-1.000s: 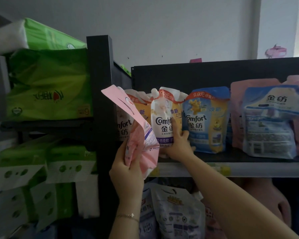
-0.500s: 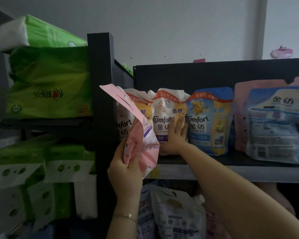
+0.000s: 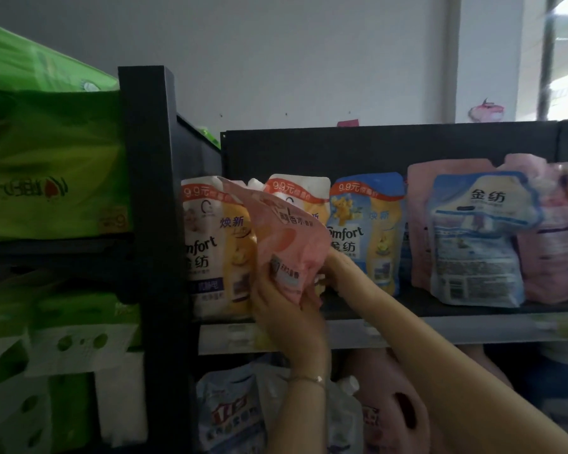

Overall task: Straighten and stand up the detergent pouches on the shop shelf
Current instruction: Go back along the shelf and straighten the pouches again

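Head view: left hand (image 3: 286, 316) grips the lower end of a pink pouch (image 3: 291, 237), held tilted in front of the upright white-and-yellow pouches (image 3: 215, 247) at the left end of the shelf (image 3: 473, 329). Right hand (image 3: 333, 267) reaches behind the pink pouch's right edge, beside a blue pouch (image 3: 369, 231); its fingers are hidden, so its grip cannot be told

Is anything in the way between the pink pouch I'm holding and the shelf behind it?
Yes. Two white-and-yellow Comfort pouches stand on the shelf directly behind the pink pouch that the left hand grips, one by the black post, one beside the blue Comfort pouch. Bare shelf shows only near the front edge.
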### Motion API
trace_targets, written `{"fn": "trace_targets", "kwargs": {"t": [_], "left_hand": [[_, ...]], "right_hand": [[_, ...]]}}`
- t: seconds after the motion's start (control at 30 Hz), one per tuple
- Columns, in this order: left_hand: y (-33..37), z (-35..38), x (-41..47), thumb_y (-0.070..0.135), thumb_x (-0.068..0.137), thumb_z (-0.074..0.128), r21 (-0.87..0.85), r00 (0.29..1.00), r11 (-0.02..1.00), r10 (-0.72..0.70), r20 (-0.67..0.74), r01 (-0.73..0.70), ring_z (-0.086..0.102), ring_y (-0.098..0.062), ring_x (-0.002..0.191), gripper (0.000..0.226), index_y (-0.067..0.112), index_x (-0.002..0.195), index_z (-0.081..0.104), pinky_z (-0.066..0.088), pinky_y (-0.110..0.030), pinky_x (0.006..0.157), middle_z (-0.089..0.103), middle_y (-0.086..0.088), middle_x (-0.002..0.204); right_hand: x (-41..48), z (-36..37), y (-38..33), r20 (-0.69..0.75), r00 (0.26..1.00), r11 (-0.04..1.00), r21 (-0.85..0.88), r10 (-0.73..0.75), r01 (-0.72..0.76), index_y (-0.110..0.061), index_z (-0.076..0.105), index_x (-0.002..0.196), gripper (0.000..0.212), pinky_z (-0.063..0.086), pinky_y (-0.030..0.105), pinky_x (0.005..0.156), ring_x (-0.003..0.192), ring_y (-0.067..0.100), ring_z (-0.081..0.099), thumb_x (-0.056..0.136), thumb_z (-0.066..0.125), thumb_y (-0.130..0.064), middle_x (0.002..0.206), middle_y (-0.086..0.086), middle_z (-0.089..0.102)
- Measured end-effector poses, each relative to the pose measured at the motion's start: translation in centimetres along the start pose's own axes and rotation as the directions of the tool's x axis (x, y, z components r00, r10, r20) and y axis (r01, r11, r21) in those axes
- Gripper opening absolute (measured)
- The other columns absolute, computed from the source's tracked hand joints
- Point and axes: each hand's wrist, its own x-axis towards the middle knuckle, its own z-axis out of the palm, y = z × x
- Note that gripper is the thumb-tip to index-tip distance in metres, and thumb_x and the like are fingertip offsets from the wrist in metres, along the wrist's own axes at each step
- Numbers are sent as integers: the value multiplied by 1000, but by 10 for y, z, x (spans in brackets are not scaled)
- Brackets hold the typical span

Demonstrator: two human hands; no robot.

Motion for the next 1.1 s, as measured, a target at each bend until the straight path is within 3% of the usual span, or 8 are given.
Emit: {"fn": "trace_targets", "kwargs": {"t": [0.07, 0.17, 0.27, 0.4, 0.53, 0.77, 0.9, 1.1], "left_hand": [[-3, 18, -5, 13, 70, 81, 99, 1000, 995, 13, -11, -12, 42, -37, 127, 76, 11, 137, 44, 40, -51, 103, 46, -15, 139], [-5, 41, -10, 12, 64, 84, 193, 999, 981, 17, 32, -23, 40, -42, 129, 90, 12, 140, 36, 40, -55, 101, 41, -21, 141], [-3, 62, -11, 30, 65, 87, 332, 997, 943, -52, 53, 32, 34, -44, 135, 102, 17, 146, 26, 36, -61, 103, 34, -23, 148], [11, 84, -6, 58, 91, 34, 310, 952, 932, -250, 176, 187, -8, -34, 148, 80, 20, 155, 3, 0, -56, 117, -6, -18, 161], [18, 104, 3, 42, 98, 36, 412, 891, 879, -367, 268, 238, -19, -32, 146, 78, 24, 152, -17, -4, -52, 117, -23, -16, 158], [23, 101, 1, 47, 90, 48, 458, 867, 863, -383, 317, 214, -23, -35, 145, 96, 22, 150, -23, -4, -53, 118, -29, -18, 155], [26, 89, 2, 57, 77, 68, 486, 862, 853, -381, 334, 189, -16, -34, 147, 115, 25, 153, -12, 1, -56, 117, -20, -16, 158], [25, 69, -6, 45, 72, 74, 467, 956, 881, -196, 219, 73, 17, -37, 137, 75, 19, 130, 34, 25, -56, 109, 17, -17, 150]], "right_hand": [[6, -8, 5, -44, 995, 994, 56, 91, -88, -29, 63, 88, 26, 50, 27, 79, 92, 14, 66, 91, 57, -54, 88, -5, 69], [-5, -14, 5, -112, 990, 988, 138, 86, -70, -31, 61, 89, 34, 49, 15, 63, 76, -1, 65, 103, 33, -45, 82, -13, 68], [-13, -16, 8, -216, 974, 983, 182, 76, -36, -33, 65, 93, 50, 50, 23, 77, 88, 6, 64, 99, 21, -57, 88, -11, 70], [-14, -25, 15, -283, 958, 997, 69, 45, -26, -21, 55, 126, 41, 46, 23, 87, 110, 11, 60, 96, 48, -48, 116, -7, 63], [-15, -39, 20, -276, 961, 997, -67, 22, -42, -25, 40, 144, 53, 43, 24, 94, 121, 10, 52, 95, 57, -36, 130, -11, 54], [-34, -46, 34, -313, 944, 952, -307, -102, 1, -22, 61, 105, 23, 42, 25, 72, 85, 8, 58, 102, 42, -35, 92, -7, 60], [-37, -55, 31, -345, 927, 924, -383, -147, 4, -32, 53, 81, 22, 38, 24, 65, 74, 5, 52, 102, 44, -33, 82, -8, 55], [-44, -88, 29, -389, 903, 741, -658, -181, -135, -13, 60, 99, 15, 42, 30, 70, 86, 17, 54, 96, 53, -26, 94, -4, 52]]}}
